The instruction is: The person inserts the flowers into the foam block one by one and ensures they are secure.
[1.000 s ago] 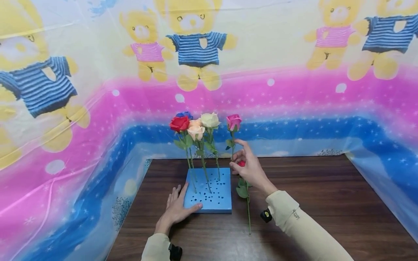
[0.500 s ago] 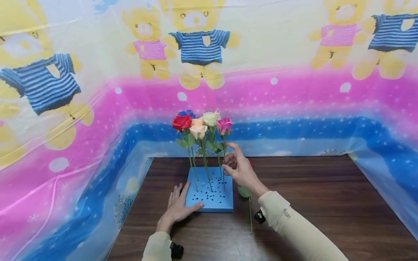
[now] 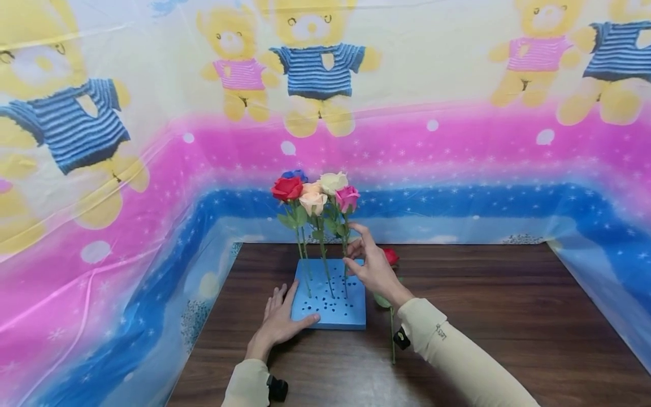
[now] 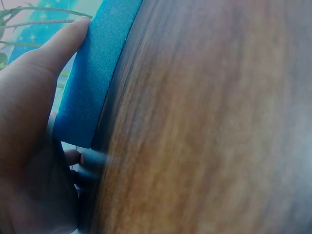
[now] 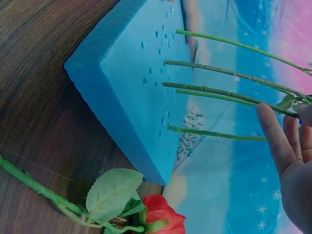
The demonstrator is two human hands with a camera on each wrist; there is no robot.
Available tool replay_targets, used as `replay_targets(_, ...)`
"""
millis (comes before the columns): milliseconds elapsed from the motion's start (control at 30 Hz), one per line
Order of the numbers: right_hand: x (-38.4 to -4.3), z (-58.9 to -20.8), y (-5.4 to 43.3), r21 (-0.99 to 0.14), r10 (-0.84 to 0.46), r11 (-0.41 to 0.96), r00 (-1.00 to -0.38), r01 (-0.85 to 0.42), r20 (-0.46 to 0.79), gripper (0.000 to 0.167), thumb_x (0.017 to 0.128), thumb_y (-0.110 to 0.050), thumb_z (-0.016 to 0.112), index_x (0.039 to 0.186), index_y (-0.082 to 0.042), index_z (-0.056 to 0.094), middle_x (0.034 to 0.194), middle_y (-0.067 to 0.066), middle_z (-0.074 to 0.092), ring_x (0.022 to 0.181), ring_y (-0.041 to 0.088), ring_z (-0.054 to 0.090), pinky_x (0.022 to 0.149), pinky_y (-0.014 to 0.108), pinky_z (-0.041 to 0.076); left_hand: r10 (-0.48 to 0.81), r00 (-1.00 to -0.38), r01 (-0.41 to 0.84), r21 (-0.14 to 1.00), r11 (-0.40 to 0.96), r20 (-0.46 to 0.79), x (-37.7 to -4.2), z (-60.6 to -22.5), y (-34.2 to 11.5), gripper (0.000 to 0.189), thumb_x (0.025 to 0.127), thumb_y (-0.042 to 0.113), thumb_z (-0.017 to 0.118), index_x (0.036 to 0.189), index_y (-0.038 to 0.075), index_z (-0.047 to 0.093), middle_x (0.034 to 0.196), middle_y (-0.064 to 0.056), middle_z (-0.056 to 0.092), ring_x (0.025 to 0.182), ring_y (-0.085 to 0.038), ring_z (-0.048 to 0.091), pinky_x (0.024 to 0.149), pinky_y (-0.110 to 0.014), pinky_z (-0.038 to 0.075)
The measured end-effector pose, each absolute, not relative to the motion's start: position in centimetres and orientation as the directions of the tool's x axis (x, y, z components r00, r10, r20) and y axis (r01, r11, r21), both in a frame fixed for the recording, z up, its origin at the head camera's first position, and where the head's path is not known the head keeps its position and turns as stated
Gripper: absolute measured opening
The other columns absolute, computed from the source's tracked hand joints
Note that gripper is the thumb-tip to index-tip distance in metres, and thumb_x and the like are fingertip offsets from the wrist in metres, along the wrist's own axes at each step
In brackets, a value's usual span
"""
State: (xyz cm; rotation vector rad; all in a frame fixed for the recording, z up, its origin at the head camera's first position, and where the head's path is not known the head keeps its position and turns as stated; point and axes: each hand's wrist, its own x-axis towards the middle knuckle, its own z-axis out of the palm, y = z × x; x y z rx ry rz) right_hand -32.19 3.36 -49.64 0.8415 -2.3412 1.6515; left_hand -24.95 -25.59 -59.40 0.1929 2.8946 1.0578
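My right hand pinches the stem of a pink rose between thumb and fingers, holding it upright over a blue foam block dotted with small holes. The stem's lower end meets the block's top, right of the middle. My left hand rests against the block's left side, its thumb on the front edge and its fingers spread. A red rose, a blue rose, a peach rose and a white rose stand in the block, their blooms overlapping in the head view.
Another red rose lies on the brown wooden table right of the block, partly hidden behind my right hand and wrist in the head view. A cloth printed with teddy bears hangs around the table's back and sides.
My right hand has carried the pink rose left from beside the block to over it, and its stem has come down to the block's top. My left hand stays on the block.
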Motion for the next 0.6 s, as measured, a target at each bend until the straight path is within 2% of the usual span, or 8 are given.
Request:
replay_targets(100, -32.3, -49.9, 3.2, -0.82, -0.346, 0.228, -0.831, -0.525, 0.435, 0.089, 0.105, 0.004, 0.074, 0.169, -0.041, 0.032, 0.11, 0.009, 0.063, 0.096, 0.023, 0.072, 0.069, 0.034, 0.069, 0.13, -0.991, 0.081, 0.633, 0.77, -0.031, -25.0, -59.1, -25.5, 0.115, 0.096, 0.071, 0.076, 0.181, 0.02, 0.018, 0.183, -0.029, 0.014, 0.17, -0.053, 0.002, 0.135, -0.072, 0.003)
replay_targets(167, -32.3, -50.2, 3.2, -0.822, -0.344, 0.225, -0.832, -0.524, 0.436, 0.089, 0.105, 0.005, 0.074, 0.169, -0.041, 0.032, 0.11, 0.009, 0.063, 0.096, 0.024, 0.071, 0.069, 0.034, 0.069, 0.13, -0.991, 0.078, 0.629, 0.773, -0.037, -25.0, -59.1, -25.4, 0.114, 0.096, 0.07, 0.076, 0.181, 0.02, 0.017, 0.183, -0.029, 0.014, 0.171, -0.052, 0.002, 0.135, -0.071, 0.003)
replay_targets(333, -32.4, -50.5, 3.1, -0.82, -0.347, 0.224, -0.829, -0.527, 0.438, 0.089, 0.105, 0.005, 0.073, 0.169, -0.039, 0.029, 0.11, 0.01, 0.062, 0.096, 0.025, 0.071, 0.072, 0.047, 0.07, 0.136, -0.991, 0.1, 0.654, 0.75, -0.004, -24.9, -59.2, -25.4, 0.115, 0.095, 0.069, 0.078, 0.181, 0.018, 0.021, 0.182, -0.032, 0.015, 0.169, -0.055, 0.003, 0.134, -0.074, 0.003)
replay_targets(400, -32.4, -50.5, 3.2, -0.821, -0.352, 0.225, -0.829, -0.525, 0.434, 0.089, 0.105, 0.005, 0.072, 0.169, -0.039, 0.029, 0.11, 0.01, 0.062, 0.097, 0.025, 0.071, 0.074, 0.052, 0.07, 0.152, -0.988, 0.133, 0.665, 0.735, 0.03, -25.1, -59.8, -25.6, 0.114, 0.096, 0.073, 0.074, 0.181, 0.018, 0.02, 0.18, -0.036, 0.016, 0.168, -0.059, 0.003, 0.132, -0.077, 0.001)
replay_targets(500, -32.5, -50.6, 3.2, -0.815, -0.362, 0.236, -0.826, -0.529, 0.432, 0.088, 0.105, 0.005, 0.073, 0.17, -0.037, 0.03, 0.11, 0.009, 0.061, 0.098, 0.025, 0.071, 0.075, 0.054, 0.069, 0.159, -0.986, 0.154, 0.678, 0.718, 0.055, -25.1, -60.0, -25.7, 0.116, 0.095, 0.077, 0.072, 0.181, 0.02, 0.02, 0.179, -0.038, 0.016, 0.166, -0.061, 0.003, 0.13, -0.079, 0.0)
replay_targets(600, -32.5, -50.8, 3.2, -0.802, -0.369, 0.264, -0.824, -0.536, 0.43, 0.088, 0.104, 0.005, 0.074, 0.17, -0.034, 0.03, 0.11, 0.008, 0.062, 0.098, 0.023, 0.071, 0.074, 0.047, 0.07, 0.151, -0.987, 0.143, 0.686, 0.713, 0.049, -24.8, -59.5, -25.6, 0.118, 0.092, 0.077, 0.074, 0.181, 0.02, 0.021, 0.179, -0.037, 0.016, 0.167, -0.06, 0.003, 0.131, -0.079, 0.0)
